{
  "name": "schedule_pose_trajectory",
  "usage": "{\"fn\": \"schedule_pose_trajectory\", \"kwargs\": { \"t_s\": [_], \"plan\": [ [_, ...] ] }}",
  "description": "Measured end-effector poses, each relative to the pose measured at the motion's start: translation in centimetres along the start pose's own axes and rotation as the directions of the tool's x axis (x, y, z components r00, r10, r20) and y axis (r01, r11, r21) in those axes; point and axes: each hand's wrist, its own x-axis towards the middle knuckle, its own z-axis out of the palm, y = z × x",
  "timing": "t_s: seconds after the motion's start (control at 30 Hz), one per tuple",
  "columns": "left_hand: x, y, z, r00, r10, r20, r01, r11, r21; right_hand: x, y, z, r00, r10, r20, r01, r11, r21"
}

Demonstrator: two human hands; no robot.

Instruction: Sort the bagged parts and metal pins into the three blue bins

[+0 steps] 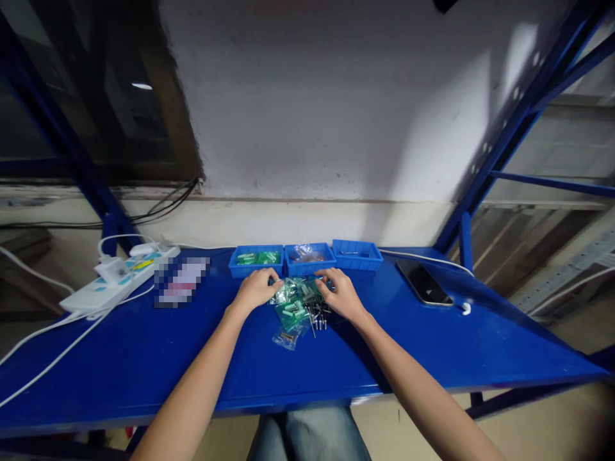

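A heap of small clear bags with green parts [294, 307] lies mid-table, with several loose metal screws [318, 317] at its right side. My left hand [257, 288] rests on the heap's left edge, fingers curled onto a bag. My right hand [340, 293] sits on the heap's right edge, fingers bent over the bags and screws. Whether either hand truly grips a bag is unclear. Behind the heap stand three small blue trays: the left tray [256, 261] holds green parts, the middle tray [310, 258] holds a clear bag, the right tray [357, 254] looks nearly bare.
A white power strip [115, 282] with cables lies at the left. A blurred card [181, 282] sits beside it. A dark phone [425, 282] with a white cable lies at the right. Blue shelf posts [485, 186] rise on both sides of the blue table [144, 358].
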Motion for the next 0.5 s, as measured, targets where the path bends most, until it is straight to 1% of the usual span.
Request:
{"fn": "schedule_pose_trajectory", "kwargs": {
  "t_s": [0.07, 0.1, 0.17, 0.2, 0.23, 0.27, 0.33, 0.37, 0.4, 0.43, 0.47, 0.5],
  "plan": [
    [0.2, 0.2, -0.3, 0.998, 0.024, -0.059, -0.035, 0.981, -0.192, 0.0, -0.3, 0.1, 1.0, 0.022, 0.0, -0.022, 0.999, 0.034],
    [0.3, 0.4, -0.4, 0.993, 0.035, -0.111, -0.065, 0.958, -0.28, 0.1, -0.4, 0.2, 0.999, 0.046, 0.003, -0.046, 0.997, 0.066],
    [0.4, 1.1, -0.5, 0.972, 0.053, -0.227, -0.143, 0.905, -0.401, 0.7, -1.0, 0.4, 0.992, 0.119, 0.035, -0.124, 0.976, 0.179],
    [0.3, 1.5, -0.4, 0.958, 0.063, -0.279, -0.185, 0.879, -0.438, 1.1, -1.4, 0.6, 0.984, 0.167, 0.069, -0.179, 0.948, 0.263],
    [0.3, 1.9, -0.3, 0.944, 0.075, -0.32, -0.225, 0.858, -0.462, 1.7, -1.8, 0.7, 0.969, 0.217, 0.119, -0.246, 0.9, 0.361],
    [0.1, 2.4, -0.2, 0.93, 0.095, -0.355, -0.265, 0.843, -0.469, 2.4, -2.2, 0.9, 0.949, 0.264, 0.174, -0.316, 0.827, 0.464],
    [-0.3, 3.2, 0.1, 0.895, 0.187, -0.406, -0.358, 0.843, -0.401, 3.8, -3.1, 1.5, 0.909, 0.33, 0.254, -0.414, 0.645, 0.643],
    [-0.5, 3.6, 0.3, 0.872, 0.255, -0.417, -0.406, 0.854, -0.327, 4.4, -3.4, 1.9, 0.899, 0.355, 0.256, -0.425, 0.568, 0.705],
    [-0.8, 3.9, 0.5, 0.851, 0.326, -0.413, -0.446, 0.862, -0.239, 4.8, -3.6, 2.2, 0.896, 0.379, 0.233, -0.414, 0.518, 0.748],
    [-1.0, 4.1, 0.6, 0.834, 0.386, -0.393, -0.474, 0.867, -0.155, 5.1, -3.7, 2.6, 0.895, 0.4, 0.195, -0.39, 0.495, 0.776],
    [-1.2, 4.3, 0.7, 0.827, 0.425, -0.368, -0.485, 0.87, -0.085, 5.3, -3.7, 2.9, 0.894, 0.422, 0.149, -0.364, 0.492, 0.791],
    [-1.4, 4.4, 0.9, 0.83, 0.437, -0.348, -0.478, 0.877, -0.04, 5.3, -3.6, 3.2, 0.891, 0.441, 0.109, -0.344, 0.497, 0.797]
  ]
}}
